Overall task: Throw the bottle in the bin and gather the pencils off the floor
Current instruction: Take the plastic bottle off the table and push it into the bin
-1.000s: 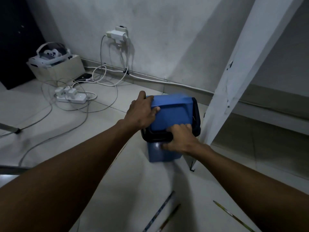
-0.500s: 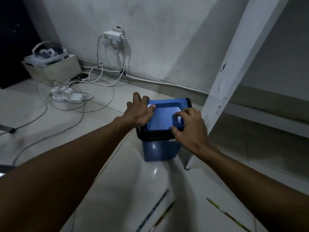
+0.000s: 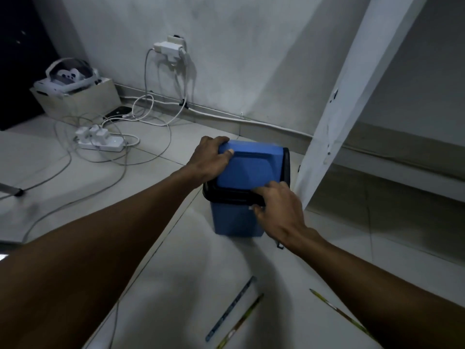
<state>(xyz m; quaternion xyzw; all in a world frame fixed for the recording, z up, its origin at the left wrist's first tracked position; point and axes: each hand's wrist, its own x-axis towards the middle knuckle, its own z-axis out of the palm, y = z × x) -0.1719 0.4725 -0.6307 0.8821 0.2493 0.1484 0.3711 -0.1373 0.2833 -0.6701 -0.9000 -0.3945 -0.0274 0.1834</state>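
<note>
A small blue bin point(image 3: 237, 221) with a black rim and a blue lid point(image 3: 247, 167) stands on the tiled floor beside a white post. My left hand point(image 3: 210, 157) grips the lid's far left corner, fingers curled over its edge. My right hand point(image 3: 279, 207) holds the black rim at the front right, thumb below and fingers on top. Three pencils lie on the floor near me: a blue pencil point(image 3: 231, 308), a green pencil point(image 3: 240, 322) beside it, and another green pencil point(image 3: 337, 311) partly under my right forearm. No bottle is in view.
A white slanted post point(image 3: 352, 96) rises just right of the bin. A power strip point(image 3: 100, 143) with tangled cables lies on the floor at left. A box with a headset point(image 3: 73, 96) sits against the wall. A wall socket point(image 3: 171, 47) holds chargers.
The lid lay flat on the bin half a second ago; it now tilts up. My right hand slid from the lid's top to the front rim, and my left hand gripped the corner.
</note>
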